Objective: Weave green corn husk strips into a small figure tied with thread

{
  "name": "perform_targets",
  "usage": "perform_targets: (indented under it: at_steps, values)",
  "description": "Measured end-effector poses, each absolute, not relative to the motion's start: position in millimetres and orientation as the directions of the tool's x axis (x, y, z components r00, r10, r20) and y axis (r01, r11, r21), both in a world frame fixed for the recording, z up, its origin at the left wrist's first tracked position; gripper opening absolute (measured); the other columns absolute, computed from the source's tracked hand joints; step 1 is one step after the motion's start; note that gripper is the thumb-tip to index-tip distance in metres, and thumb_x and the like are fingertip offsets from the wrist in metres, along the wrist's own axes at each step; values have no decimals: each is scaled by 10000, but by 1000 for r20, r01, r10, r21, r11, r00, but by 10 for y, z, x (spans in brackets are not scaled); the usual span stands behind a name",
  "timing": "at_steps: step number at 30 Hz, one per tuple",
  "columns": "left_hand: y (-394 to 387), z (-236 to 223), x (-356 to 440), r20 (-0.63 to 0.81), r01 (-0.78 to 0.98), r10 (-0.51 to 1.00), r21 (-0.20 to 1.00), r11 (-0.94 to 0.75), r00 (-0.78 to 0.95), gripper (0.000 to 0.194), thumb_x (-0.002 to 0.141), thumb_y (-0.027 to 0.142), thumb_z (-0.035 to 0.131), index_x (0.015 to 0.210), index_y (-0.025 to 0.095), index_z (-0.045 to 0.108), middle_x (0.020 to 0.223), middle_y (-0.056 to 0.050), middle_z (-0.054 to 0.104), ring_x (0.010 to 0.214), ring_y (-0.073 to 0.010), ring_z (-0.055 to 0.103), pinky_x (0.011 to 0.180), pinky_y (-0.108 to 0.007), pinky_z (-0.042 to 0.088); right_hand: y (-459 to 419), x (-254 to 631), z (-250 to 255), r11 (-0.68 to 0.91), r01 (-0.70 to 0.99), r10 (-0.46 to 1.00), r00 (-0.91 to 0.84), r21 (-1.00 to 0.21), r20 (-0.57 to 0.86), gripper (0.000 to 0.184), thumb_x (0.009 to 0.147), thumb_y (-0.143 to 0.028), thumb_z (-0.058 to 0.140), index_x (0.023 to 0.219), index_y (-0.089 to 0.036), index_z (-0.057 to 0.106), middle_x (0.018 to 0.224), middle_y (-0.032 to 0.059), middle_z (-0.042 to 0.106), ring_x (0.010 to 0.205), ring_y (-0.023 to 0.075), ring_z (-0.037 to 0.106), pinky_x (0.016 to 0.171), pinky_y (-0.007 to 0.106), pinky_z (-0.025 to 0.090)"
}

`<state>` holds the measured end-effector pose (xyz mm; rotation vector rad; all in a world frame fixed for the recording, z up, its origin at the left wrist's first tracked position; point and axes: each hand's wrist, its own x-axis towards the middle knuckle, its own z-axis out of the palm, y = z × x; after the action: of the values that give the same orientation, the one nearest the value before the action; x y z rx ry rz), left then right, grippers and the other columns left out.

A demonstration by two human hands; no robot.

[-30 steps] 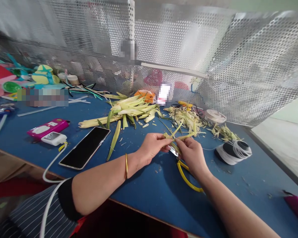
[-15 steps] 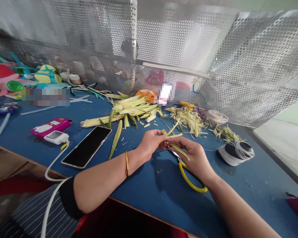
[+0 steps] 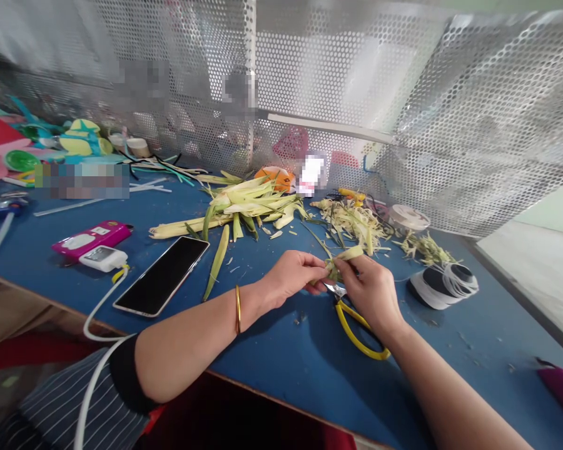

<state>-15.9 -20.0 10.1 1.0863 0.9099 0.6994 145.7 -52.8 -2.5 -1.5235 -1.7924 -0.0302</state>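
Between my two hands is a small bundle of pale green corn husk strips. My left hand pinches its left side with thumb and fingers. My right hand is closed on the other side, and one strip end sticks up above its fingers. Yellow-handled scissors lie on the table beneath my hands, their blades partly hidden. A pile of corn husks lies beyond my left hand. Thin shredded husk strips are heaped beyond my right hand.
A phone, a magenta box and a white cabled device lie left. A spool of white thread stands right, near a roll of tape. A perforated metal screen borders the blue table's back.
Both hands have shifted slightly right and turned the husk bundle. A strip that hung down over my right hand now points up and right. My right fingers have closed nearer the bundle.
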Motion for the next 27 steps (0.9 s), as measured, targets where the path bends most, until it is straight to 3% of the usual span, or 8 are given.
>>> perform_targets:
  at_steps: [5,9,13,16,20,23,27]
  values:
    - [-223,79,-135,-240,-66,872,953,295,427,36,721,139,719,704,126,690,673,-45,691,534,-80,575,564,-211,468,-517,1409,-68,150,779,900,147,-609,410,369,863,-384,521,558,-215,401,462,-63,394,464,96,323,457,238,250]
    - [-239,65,-101,-221,-43,913,967,250,343,56,717,72,694,691,115,668,602,-7,640,500,-57,522,546,-196,418,-479,1395,-114,99,728,931,172,-678,321,394,844,-427,529,541,-213,394,464,-61,397,480,99,339,458,234,250]
    - [-232,57,-98,-167,-78,945,978,195,280,156,728,60,685,846,138,619,582,17,629,514,-81,552,551,-202,438,-460,1412,-107,78,702,942,181,-708,282,385,853,-510,531,618,-209,486,503,-47,474,489,111,399,464,237,273]
    - [-208,54,-114,-147,-108,953,977,181,266,227,718,87,716,845,175,549,557,30,620,492,-92,557,528,-201,440,-475,1431,-61,112,693,947,143,-712,288,322,854,-512,546,747,-208,545,528,-52,505,484,117,430,473,238,301]
    - [-171,64,-130,-178,-109,947,971,214,268,182,747,98,692,802,179,538,564,20,626,460,-82,532,512,-196,436,-513,1489,66,185,644,961,41,-743,275,244,823,-418,614,941,-208,573,582,-59,563,507,123,485,512,241,363]
    - [-154,74,-139,-190,-110,944,968,226,270,161,756,67,656,803,176,546,572,14,627,464,-83,533,514,-199,438,-541,1561,199,261,553,965,-123,-791,233,194,819,-352,610,928,-198,653,690,-13,642,618,138,559,584,252,421]
    - [-148,76,-153,-211,-107,935,962,250,284,149,763,58,641,811,170,556,593,8,629,473,-82,538,521,-207,446,-567,1642,319,118,326,971,-237,-938,40,224,797,-354,637,886,-179,744,817,43,721,720,170,632,650,276,474]
